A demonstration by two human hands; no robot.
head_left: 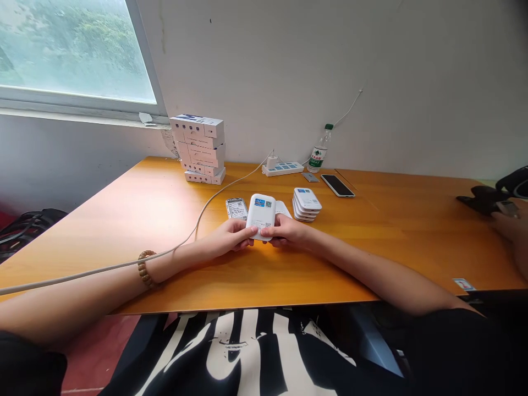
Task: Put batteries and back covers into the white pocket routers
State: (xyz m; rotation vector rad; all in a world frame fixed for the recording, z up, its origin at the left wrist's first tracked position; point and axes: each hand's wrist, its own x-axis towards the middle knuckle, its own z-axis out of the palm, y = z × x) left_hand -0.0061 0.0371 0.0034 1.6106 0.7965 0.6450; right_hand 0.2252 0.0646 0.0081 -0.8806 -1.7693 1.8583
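Observation:
A white rounded pocket device (261,216) with a blue label and QR code stands tilted on the orange wooden table (124,220). My left hand (233,237) grips its lower left side, and my right hand (285,231) grips its lower right side. Just behind my left hand lies a similar device (236,208) with a printed label showing. A white curved piece (282,208) lies partly hidden behind the held device. Beyond my right hand sits a stack of several white devices (306,204).
Stacked white boxes (198,148) stand at the back left of the table. A power strip (282,169), water bottle (319,148) and black smartphone (337,185) stand along the wall. A white cable (124,262) crosses my left forearm. Another person's hand (509,231) is at the right edge.

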